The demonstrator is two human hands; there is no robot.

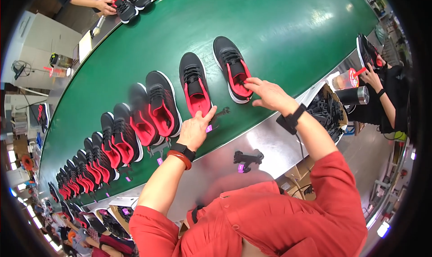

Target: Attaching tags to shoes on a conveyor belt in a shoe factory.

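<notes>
Two black sneakers with red linings and white soles lie before me on the green belt, toes pointing away. At the heel of the left sneaker (192, 68) is my left hand (193, 130), closed on the heel edge with one finger stuck out to the side. My right hand (271, 96) is open beside the right sneaker (226, 54), its fingertips at the collar and its thumb apart. Just right of my left hand lies a black plastic shoe hanger (222, 114) with a purple tag. Another black hanger (248, 158) rests on the metal ledge nearer me.
A long row of matching sneakers (122, 131) stretches left along the belt. A box of black hangers (327, 106) stands at right, near a drink cup (346, 79) and a dark tumbler (353, 95). Co-workers handle shoes at upper left and right.
</notes>
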